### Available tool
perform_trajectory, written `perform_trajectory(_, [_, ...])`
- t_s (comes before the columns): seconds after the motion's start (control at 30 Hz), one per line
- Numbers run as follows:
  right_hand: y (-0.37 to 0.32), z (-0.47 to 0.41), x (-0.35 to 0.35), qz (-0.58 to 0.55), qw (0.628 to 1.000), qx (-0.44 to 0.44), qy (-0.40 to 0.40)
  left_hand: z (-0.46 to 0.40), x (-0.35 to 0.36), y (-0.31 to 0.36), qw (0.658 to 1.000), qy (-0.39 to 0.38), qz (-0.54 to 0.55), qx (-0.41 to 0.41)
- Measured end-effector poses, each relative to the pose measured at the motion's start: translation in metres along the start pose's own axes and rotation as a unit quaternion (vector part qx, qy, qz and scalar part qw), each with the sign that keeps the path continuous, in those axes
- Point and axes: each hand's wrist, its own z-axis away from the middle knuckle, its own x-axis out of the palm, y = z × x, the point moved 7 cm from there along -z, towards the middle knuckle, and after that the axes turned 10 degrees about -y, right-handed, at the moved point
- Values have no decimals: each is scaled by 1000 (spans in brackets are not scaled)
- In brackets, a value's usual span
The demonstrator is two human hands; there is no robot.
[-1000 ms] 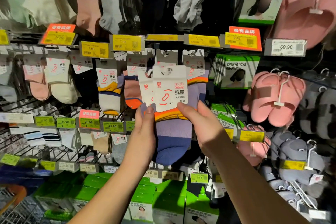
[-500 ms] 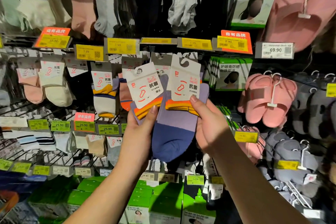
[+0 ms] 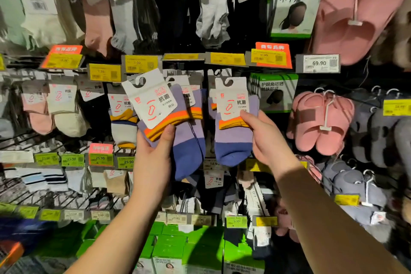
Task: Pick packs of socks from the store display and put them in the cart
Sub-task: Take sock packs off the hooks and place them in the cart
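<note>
L hand is gripping a soft knit purple sock pack, left of the 2nd pack; R hand is pinching that one at its orange cuff.

You have two sock packs in front of the display, held apart with a clear gap between them; the left pack is lilac above and deep blue at the toe, with an orange-and-yellow cuff band and a white card header tilted to the left, its hook hole free; your left hand grips it from below, thumb on the cuff; the right pack has the same colours and hangs upright, its white header card straight; your right hand pinches it at the cuff.
</note>
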Motion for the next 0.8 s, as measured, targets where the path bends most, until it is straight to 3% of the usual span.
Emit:
perform_trajectory(0.3, [-11, -43, 3, 126, 992, -10, 15, 2, 10, 1, 1000, -2, -20, 0])
perform_trajectory(0.8, [-11, -63, 14, 74, 996, -11, 49, -9, 18, -8, 998, -24, 54, -2])
